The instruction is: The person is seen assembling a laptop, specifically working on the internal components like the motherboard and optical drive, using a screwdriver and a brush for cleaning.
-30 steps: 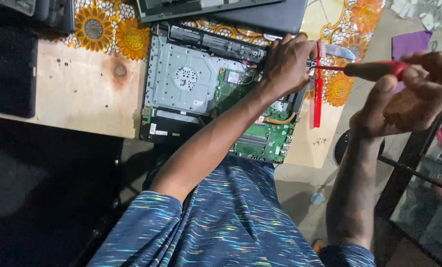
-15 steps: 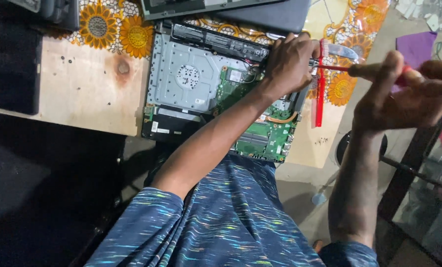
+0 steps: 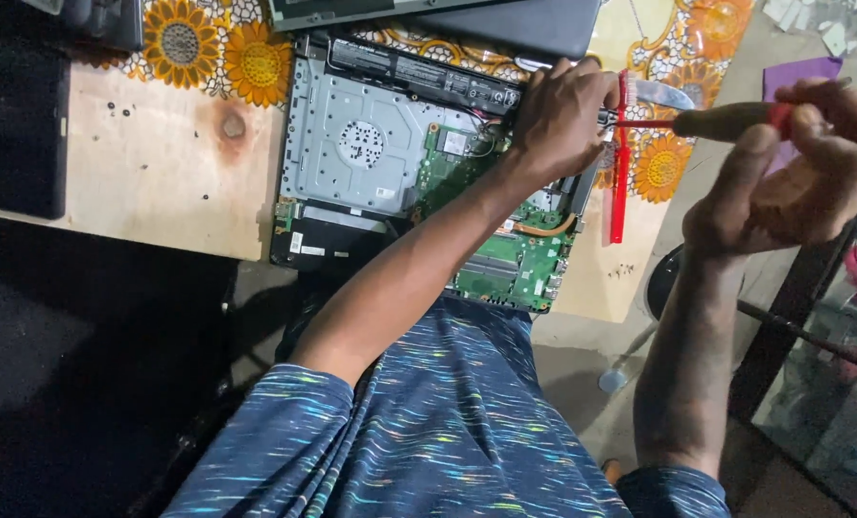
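Phone [image 3: 21, 125] flat at far left of worktop [image 3: 150, 182]. Opened laptop [image 3: 380, 163], boards bared, in middle. Left hand [image 3: 563, 120] pressed on its right edge, fingers curled together over casing. Right hand [image 3: 793, 168], fingers clamped on screwdriver [image 3: 726, 122], tip at that edge. Judgement: hold shaft square to screw, brace casing firmly.

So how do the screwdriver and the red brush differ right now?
The screwdriver is gripped in the right hand, lying roughly level and pointing toward the left hand; the red brush lies loose on the table, running up and down in the view. The screwdriver's handle is thick and dark, the brush thin. Both show red.
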